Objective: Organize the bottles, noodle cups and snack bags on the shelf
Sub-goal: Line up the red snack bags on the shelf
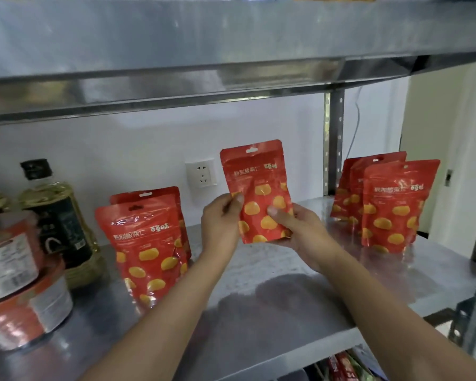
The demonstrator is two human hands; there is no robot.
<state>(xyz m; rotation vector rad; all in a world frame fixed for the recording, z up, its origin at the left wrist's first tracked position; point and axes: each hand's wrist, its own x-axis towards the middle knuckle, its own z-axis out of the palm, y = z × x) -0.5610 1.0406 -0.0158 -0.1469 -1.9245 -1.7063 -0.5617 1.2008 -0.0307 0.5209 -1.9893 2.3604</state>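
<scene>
A red snack bag [256, 177] with yellow blobs is held upright above the middle of the steel shelf [272, 298]. My left hand [221, 224] pinches its left edge and my right hand [294, 229] grips its lower right, thumb on the front. Two like bags [146, 248] stand to the left, one behind the other. Three more bags [390, 204] stand in a row at the right. An oil bottle [55, 215] with a black cap stands at the far left, behind stacked noodle cups [19, 281].
A wall socket [201, 173] is on the white wall behind the held bag. The upper steel shelf [231, 50] hangs low overhead. A slotted upright post [333, 144] stands at the back right. Packets [341, 367] show on the shelf below.
</scene>
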